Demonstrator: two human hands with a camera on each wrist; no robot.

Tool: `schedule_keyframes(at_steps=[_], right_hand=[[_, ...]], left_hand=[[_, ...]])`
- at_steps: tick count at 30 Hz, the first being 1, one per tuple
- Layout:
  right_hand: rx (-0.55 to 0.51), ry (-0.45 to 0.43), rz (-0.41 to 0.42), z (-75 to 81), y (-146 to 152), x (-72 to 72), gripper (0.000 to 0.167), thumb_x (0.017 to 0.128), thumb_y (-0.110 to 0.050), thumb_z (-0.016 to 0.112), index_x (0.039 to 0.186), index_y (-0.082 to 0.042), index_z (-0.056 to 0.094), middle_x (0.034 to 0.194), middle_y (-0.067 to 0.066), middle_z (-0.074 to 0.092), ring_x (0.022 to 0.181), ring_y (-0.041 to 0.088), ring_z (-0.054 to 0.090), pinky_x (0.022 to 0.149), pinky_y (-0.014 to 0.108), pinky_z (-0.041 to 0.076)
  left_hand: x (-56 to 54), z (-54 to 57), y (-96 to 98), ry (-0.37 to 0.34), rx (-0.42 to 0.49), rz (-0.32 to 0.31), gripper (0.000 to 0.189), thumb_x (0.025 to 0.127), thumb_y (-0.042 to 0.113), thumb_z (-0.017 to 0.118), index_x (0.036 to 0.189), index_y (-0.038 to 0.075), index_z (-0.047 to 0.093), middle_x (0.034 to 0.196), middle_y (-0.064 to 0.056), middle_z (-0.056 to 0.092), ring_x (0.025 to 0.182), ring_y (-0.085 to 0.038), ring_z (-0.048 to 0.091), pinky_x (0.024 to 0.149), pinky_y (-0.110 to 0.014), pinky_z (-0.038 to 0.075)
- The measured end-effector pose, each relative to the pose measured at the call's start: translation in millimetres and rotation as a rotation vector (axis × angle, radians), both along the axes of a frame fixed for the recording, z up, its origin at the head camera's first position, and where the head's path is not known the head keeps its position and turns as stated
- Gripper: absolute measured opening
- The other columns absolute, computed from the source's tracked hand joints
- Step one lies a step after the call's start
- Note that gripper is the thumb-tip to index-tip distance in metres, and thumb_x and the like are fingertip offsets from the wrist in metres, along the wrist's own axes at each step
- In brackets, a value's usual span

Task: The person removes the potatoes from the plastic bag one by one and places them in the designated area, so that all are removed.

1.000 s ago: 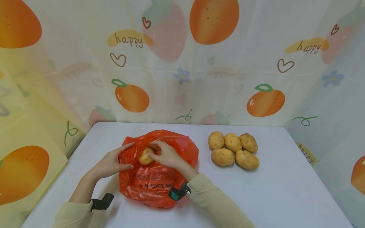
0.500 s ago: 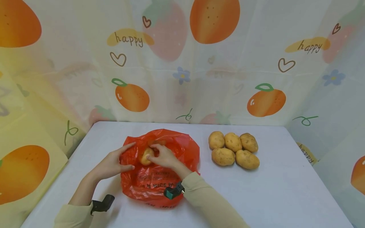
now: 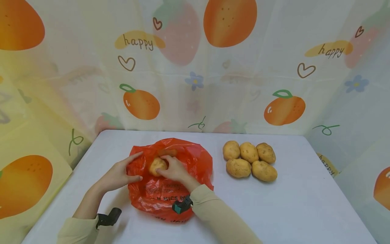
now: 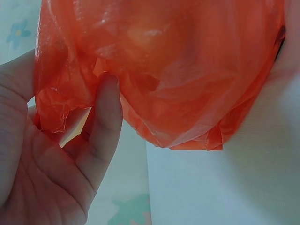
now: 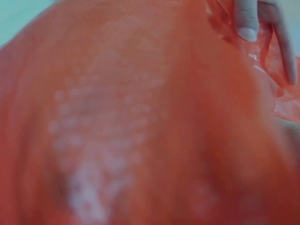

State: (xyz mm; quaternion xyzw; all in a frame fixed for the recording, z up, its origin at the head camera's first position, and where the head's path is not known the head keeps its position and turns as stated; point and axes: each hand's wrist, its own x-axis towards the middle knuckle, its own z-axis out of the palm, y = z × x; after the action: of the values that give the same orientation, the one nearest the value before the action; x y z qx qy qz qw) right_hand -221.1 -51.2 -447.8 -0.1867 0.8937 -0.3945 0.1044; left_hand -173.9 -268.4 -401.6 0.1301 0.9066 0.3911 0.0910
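A red plastic bag (image 3: 196, 157) with dark print lies with its mouth spread on the white table. My left hand (image 3: 114, 176) holds the bag's left rim, thumb and fingers on either side of the plastic, as the left wrist view also shows for the bag (image 4: 187, 93). Inside the bag, my right hand (image 3: 176, 170) grips a potato (image 3: 156, 166) with thumb and fingers. Just beyond those fingers, a brownish rounded shape (image 3: 167, 152) shows against the red plastic. Blurred red plastic (image 5: 117, 117) fills most of the right wrist view, with left-hand fingers (image 5: 246, 21) at upper right.
Several potatoes (image 3: 249, 152) sit grouped in two rows on the table (image 3: 292, 203), right of the bag. A fruit-printed curtain (image 3: 195, 101) hangs behind the table and along its sides. Each wrist carries a small dark camera (image 3: 109, 217).
My right hand has shifted slightly left and nearer, closing its fingers around the potato, which now shows more. My left hand stays on the bag's rim. The potatoes on the table have not moved.
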Motion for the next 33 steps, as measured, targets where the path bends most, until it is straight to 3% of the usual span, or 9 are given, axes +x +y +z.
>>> schedule_keyframes(at_steps=[10,15,24,33], right_hand=[[0.118,0.003,-0.023,-0.6,-14.8,2.9,0.063,0.079,-0.048,0.066,0.13,-0.016,0.045,0.119,0.009,0.053,0.097,0.02,0.054,0.088,0.033,0.047],[0.168,0.022,-0.054,1.8,-20.7,5.2,0.069,0.077,-0.051,0.067,0.131,-0.017,0.042,0.114,0.01,0.053,0.09,0.021,0.055,0.081,0.031,0.048],[0.26,0.07,-0.111,-1.3,-30.2,7.6,0.07,0.077,-0.053,0.066,0.133,-0.021,0.038,0.112,0.008,0.053,0.089,0.021,0.057,0.078,0.031,0.05],[0.285,0.146,-0.168,-3.8,-35.1,9.4,0.064,0.076,-0.051,0.068,0.126,-0.018,0.043,0.103,0.006,0.055,0.083,0.021,0.059,0.073,0.032,0.051]], left_hand=[[-0.9,-4.9,-2.1,0.052,-0.037,0.008,0.078,0.077,0.023,0.075,0.143,0.02,0.033,0.13,-0.021,0.047,0.11,-0.033,0.051,0.085,-0.047,0.049],[-2.0,-6.8,-1.8,0.063,-0.033,0.0,0.078,0.076,0.025,0.075,0.142,0.019,0.034,0.129,-0.021,0.048,0.108,-0.032,0.052,0.084,-0.045,0.049],[-3.1,-8.3,-0.8,0.047,-0.026,-0.002,0.078,0.076,0.024,0.075,0.142,0.02,0.034,0.13,-0.021,0.047,0.108,-0.033,0.052,0.083,-0.045,0.051],[-3.3,-9.1,-1.2,0.03,-0.018,0.002,0.078,0.076,0.026,0.075,0.142,0.02,0.034,0.129,-0.021,0.048,0.106,-0.031,0.054,0.081,-0.043,0.052]])
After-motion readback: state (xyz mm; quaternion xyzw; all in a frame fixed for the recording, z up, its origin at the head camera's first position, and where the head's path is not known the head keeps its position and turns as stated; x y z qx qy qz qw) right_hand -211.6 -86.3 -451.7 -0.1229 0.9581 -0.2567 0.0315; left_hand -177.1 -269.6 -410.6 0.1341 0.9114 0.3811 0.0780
